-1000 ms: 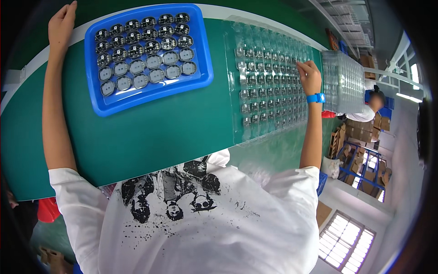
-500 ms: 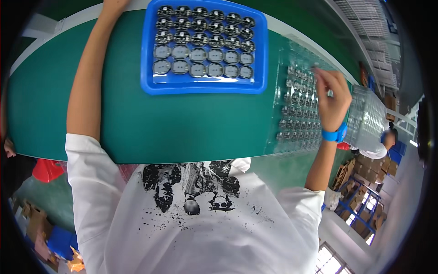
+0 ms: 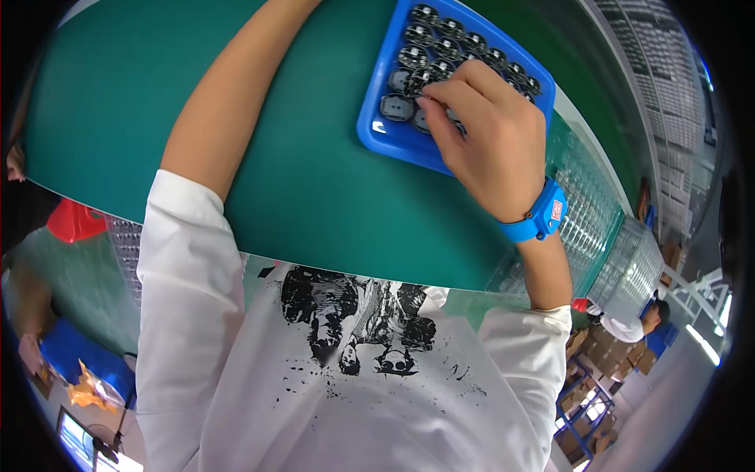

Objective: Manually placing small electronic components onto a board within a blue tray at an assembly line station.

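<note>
My right hand, with a blue wrist strap, hovers over the near part of a blue tray. Thumb and forefinger pinch at the edge of a round black part in the fourth row. Rows of round black parts with metallic detail fill the far side of the tray. Nearer me lie grey round pieces, some hidden beneath my hand. My left forearm stretches across the green table, and its hand is beyond the top edge.
A clear blister tray lies on the table right of my wrist, beside stacked clear trays. At the far left edge another person's hand shows near a red stool. A co-worker is in the right background.
My right hand has moved left from the clear blister tray to the blue tray. A black part now shows where only grey pieces were in the fourth row. The view has shifted, and my left hand has left it.
</note>
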Demonstrator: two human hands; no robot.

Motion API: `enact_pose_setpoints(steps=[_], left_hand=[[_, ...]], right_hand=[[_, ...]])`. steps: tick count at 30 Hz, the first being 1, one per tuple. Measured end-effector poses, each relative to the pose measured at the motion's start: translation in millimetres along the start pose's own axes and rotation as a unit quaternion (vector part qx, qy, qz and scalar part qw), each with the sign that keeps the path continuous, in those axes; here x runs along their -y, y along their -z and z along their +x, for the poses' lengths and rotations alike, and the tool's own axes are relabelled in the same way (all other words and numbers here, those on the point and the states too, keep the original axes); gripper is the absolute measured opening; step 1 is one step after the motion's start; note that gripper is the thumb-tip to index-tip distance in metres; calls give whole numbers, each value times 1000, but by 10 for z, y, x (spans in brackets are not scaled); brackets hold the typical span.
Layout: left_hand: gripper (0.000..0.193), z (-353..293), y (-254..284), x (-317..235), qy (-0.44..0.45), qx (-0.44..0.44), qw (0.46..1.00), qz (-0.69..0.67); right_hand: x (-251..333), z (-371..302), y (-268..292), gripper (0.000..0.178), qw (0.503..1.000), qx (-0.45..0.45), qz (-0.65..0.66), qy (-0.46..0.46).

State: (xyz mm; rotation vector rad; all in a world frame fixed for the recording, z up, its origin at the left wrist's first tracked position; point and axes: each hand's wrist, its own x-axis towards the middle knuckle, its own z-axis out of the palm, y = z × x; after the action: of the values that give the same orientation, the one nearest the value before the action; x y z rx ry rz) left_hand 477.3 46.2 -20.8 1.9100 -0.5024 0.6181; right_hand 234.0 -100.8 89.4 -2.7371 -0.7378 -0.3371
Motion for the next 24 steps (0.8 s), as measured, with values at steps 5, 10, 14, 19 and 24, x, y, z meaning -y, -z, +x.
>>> enact_pose_setpoints(steps=[5,10,14,19,24], left_hand=[[36,22,-52,-93,15,-11,1000,-20],[35,40,-56,-145,43,1,999,-22],[35,25,-59,-200,40,-1,999,-25],[35,6,-49,-203,40,1,999,-25],[35,28,-53,-225,48,7,999,-21]], right_hand=[[-10,31,-56,10,1000,1,-25,-14],[-17,66,-101,9,999,16,-29,-1],[9,78,-110,9,999,19,-40,4],[15,97,-110,9,998,35,-60,9],[3,103,-98,8,997,56,-62,3]])
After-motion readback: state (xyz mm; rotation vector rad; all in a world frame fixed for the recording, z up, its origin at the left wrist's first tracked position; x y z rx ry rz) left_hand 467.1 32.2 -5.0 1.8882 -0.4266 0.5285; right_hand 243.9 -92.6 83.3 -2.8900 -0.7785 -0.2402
